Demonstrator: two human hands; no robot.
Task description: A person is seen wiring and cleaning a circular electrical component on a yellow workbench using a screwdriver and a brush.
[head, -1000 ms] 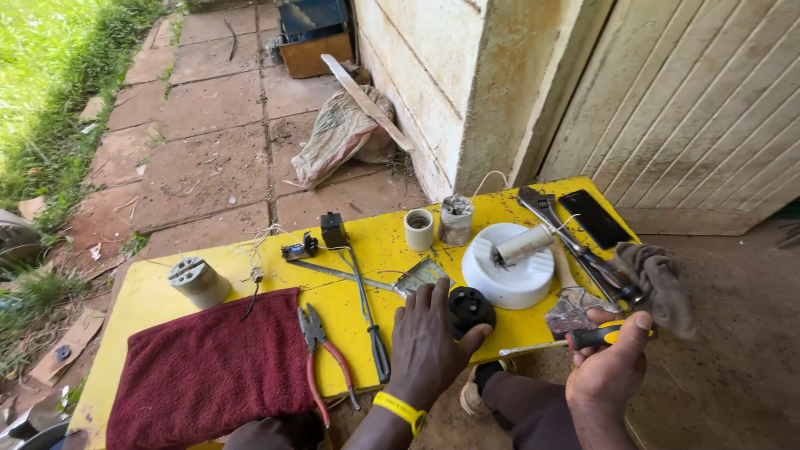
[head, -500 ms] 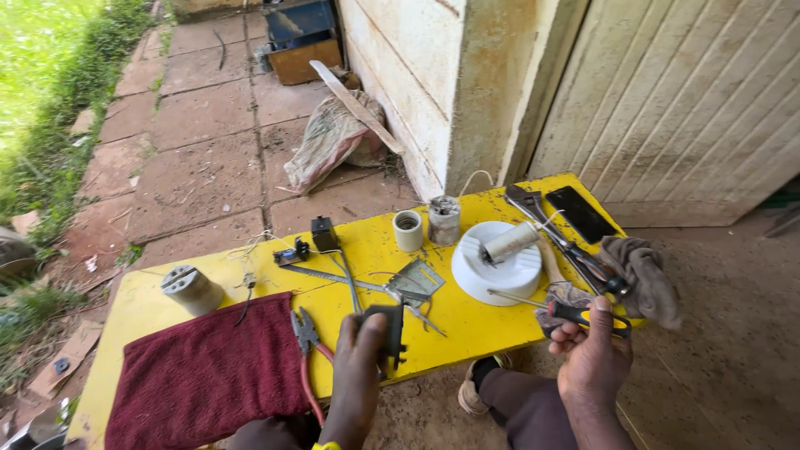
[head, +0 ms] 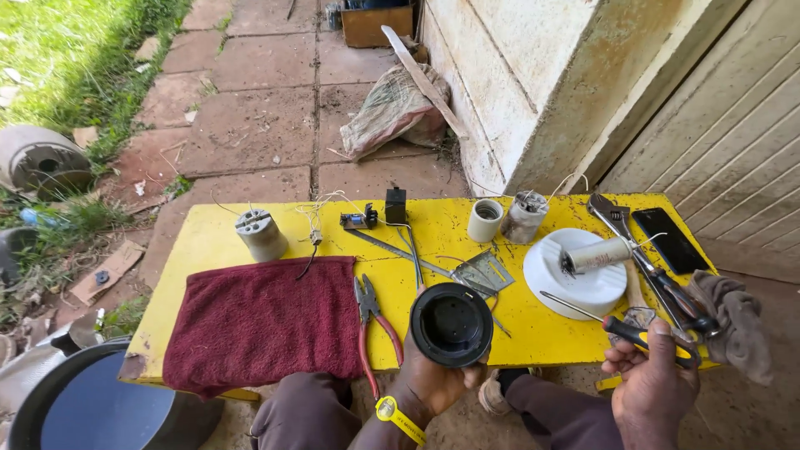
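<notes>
My left hand (head: pixel 433 379) holds a round black cap-like part (head: pixel 452 324) up in front of the near edge of the yellow table (head: pixel 200 246), its hollow side facing me. My right hand (head: pixel 654 379) grips a screwdriver with a black and yellow handle (head: pixel 635 332); its shaft points left over the table toward a white round plate (head: pixel 583 292). A cream cylinder (head: pixel 598 255) lies on that plate. Red-handled pliers (head: pixel 372 321) lie just left of the black part, beside a dark red towel (head: pixel 262 321).
On the table are a grey cylinder (head: pixel 260 234), a small circuit board (head: pixel 357 220), a metal ruler (head: pixel 392 250), a white cup (head: pixel 485 220), a grey capacitor (head: pixel 525 217), a wrench (head: pixel 617 218), a black phone (head: pixel 668 240) and a grey rag (head: pixel 733 321). A blue-lidded tub (head: pixel 92 408) stands lower left.
My left hand picked the black round part off the table and lifted it toward me. My right hand with the screwdriver lowered slightly and shifted right.
</notes>
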